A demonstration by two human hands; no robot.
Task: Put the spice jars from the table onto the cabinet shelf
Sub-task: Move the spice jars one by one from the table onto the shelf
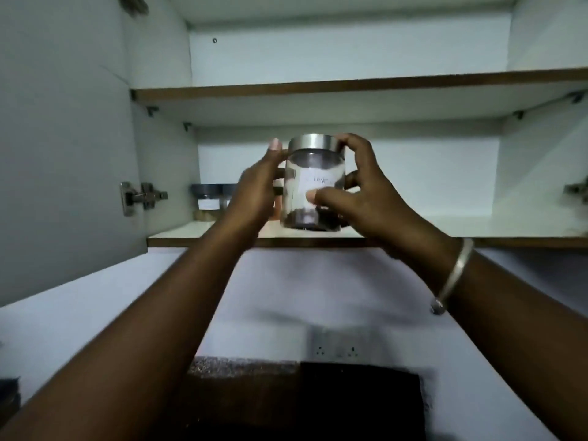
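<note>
Frame centre: my left hand (254,189) and right hand (361,189) clasp the spice jar (313,183) just over the front of the lower shelf (445,229). Glass, nearly empty: probably light, slick, breakable. I'd grip the sides, not the lid (315,143).

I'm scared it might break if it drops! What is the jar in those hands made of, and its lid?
The spice jar looks like clear glass, or maybe hard plastic: you can see right through its shiny wall to the dark spice at the bottom. Its lid looks like brushed metal, probably steel: silver-grey with a soft sheen.
</note>
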